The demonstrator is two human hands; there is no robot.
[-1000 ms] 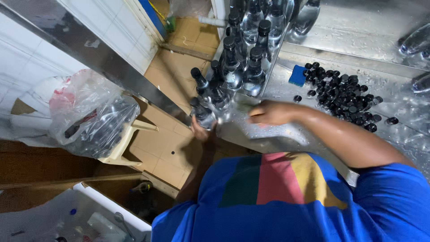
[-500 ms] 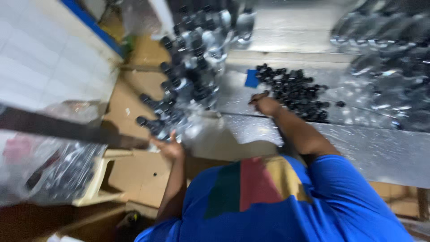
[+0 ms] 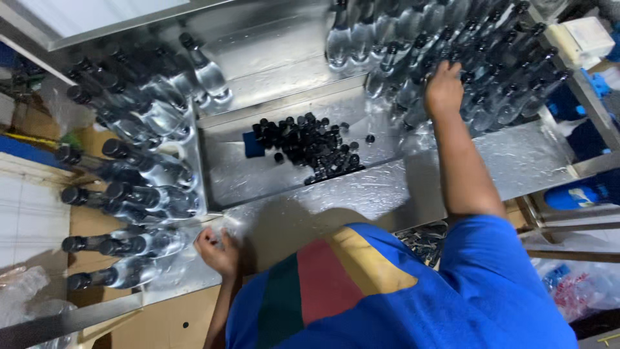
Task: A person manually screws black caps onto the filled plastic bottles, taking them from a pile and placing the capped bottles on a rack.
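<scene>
The right hand (image 3: pixel 443 87) reaches up to about one o'clock and rests on the black caps of a crowd of clear bottles (image 3: pixel 491 71) standing packed together on the steel counter (image 3: pixel 516 161); its fingers (image 3: pixel 436 70) are spread over the caps, and whether they close on any one bottle cannot be told. The left hand (image 3: pixel 218 251) sits low at about eight o'clock, at the near edge of the counter, fingers curled beside the base of a capped bottle (image 3: pixel 139 244) lying on its side; whether they grip it cannot be told. More capped bottles (image 3: pixel 142 161) crowd that side, from nine to ten o'clock, some lying flat, some upright. Between the two groups, near twelve o'clock, a shallow steel tray (image 3: pixel 223 174) holds a heap of loose black caps (image 3: pixel 310 142) with a small blue piece (image 3: pixel 253 145) just beside them. A blue shirt with green, red and yellow panels (image 3: pixel 349 284) fills the bottom of the view.
</scene>
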